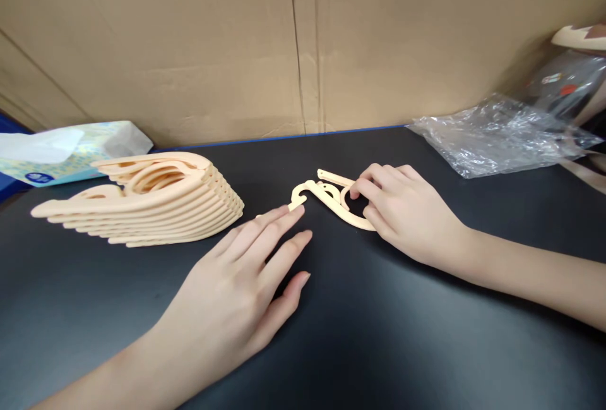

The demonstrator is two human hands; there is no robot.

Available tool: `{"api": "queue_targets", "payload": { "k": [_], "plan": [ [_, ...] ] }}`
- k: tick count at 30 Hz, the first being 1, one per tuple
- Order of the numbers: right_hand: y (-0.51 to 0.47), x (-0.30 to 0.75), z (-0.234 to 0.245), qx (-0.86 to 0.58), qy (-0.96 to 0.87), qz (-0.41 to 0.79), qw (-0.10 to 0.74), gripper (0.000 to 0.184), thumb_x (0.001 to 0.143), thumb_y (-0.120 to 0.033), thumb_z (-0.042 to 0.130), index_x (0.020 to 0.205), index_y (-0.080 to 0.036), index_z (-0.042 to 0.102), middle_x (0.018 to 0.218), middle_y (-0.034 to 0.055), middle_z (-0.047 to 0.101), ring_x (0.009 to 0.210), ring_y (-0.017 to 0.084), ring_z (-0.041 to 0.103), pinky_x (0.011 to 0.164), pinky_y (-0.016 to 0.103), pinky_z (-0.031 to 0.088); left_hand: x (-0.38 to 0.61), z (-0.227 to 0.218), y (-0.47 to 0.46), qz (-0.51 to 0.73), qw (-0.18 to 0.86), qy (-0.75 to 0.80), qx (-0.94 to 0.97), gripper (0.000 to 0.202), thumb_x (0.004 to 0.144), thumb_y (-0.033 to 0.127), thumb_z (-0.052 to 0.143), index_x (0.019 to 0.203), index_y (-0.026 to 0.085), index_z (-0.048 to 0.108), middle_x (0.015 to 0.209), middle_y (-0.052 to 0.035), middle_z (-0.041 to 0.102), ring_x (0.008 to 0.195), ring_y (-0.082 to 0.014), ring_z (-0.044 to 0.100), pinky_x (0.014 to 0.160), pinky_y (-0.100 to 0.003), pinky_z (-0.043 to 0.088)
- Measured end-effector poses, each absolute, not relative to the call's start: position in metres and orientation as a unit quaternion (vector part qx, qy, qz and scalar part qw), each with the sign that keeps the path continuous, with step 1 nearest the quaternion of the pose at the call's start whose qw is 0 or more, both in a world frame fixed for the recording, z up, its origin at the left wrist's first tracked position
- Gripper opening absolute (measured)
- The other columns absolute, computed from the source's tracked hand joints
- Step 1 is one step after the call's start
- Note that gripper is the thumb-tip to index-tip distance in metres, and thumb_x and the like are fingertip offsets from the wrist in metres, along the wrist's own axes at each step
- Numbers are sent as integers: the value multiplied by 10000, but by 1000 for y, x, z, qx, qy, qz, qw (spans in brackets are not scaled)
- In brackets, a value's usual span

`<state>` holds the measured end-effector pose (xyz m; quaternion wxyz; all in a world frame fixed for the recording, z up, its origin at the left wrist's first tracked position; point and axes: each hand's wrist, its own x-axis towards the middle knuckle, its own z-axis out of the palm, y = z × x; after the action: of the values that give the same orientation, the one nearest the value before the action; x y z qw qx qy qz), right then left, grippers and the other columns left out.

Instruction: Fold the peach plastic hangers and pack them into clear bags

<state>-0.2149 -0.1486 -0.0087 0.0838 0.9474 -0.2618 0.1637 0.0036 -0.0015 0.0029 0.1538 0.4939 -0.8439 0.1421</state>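
Note:
A cream plastic folding hanger [339,208] lies on the black table in front of me, its hook and curved arms partly covered. My right hand [411,214] has its fingers bent round the right part of this hanger. My left hand [241,277] lies palm down with fingers stretched out and apart. Its foremost fingertips rest on or just over the hanger's left end, which they mostly hide. Left of both hands sits a neat stack of similar folded hangers [156,205].
Behind the stack is a soft pack of tissues [108,144]. A crumpled clear plastic bag [487,135] lies at the back right, with more plastic wrapping [563,78] beyond it. A cardboard wall [213,50] rises along the back edge of the black table [379,328].

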Motion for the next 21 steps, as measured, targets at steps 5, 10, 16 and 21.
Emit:
{"api": "queue_targets", "payload": {
  "k": [5,10,16,21],
  "plan": [
    [-148,-215,-9,946,-262,166,91,300,910,-94,386,1013,-141,664,977,108,638,813,240,602,770,385,374,6,-1,-2,119,131,-828,532,432,1022,294,440,1325,15,567,1387,-250,575,1241,-386,575,950,-543,507],
    [-146,-213,-8,938,-283,168,108,294,907,-145,404,993,-141,686,924,94,632,795,243,610,781,390,384,3,4,1,172,135,-847,485,281,1005,224,494,1149,51,662,1139,-171,720,919,-303,683,782,-439,519],
    [-146,-212,-8,938,-284,174,99,349,976,-261,374,992,-145,703,922,93,641,830,245,648,835,403,385,1,8,4,160,171,-860,453,137,996,150,511,1020,114,641,887,-55,678,733,-197,593,653,-354,420],
    [-148,-213,-9,938,-272,189,104,298,972,-267,422,990,-153,697,892,76,633,774,230,635,821,399,389,4,-1,0,100,190,-848,484,159,995,136,491,1118,133,591,1065,-76,623,1053,-233,569,901,-364,436]
  ]
}}
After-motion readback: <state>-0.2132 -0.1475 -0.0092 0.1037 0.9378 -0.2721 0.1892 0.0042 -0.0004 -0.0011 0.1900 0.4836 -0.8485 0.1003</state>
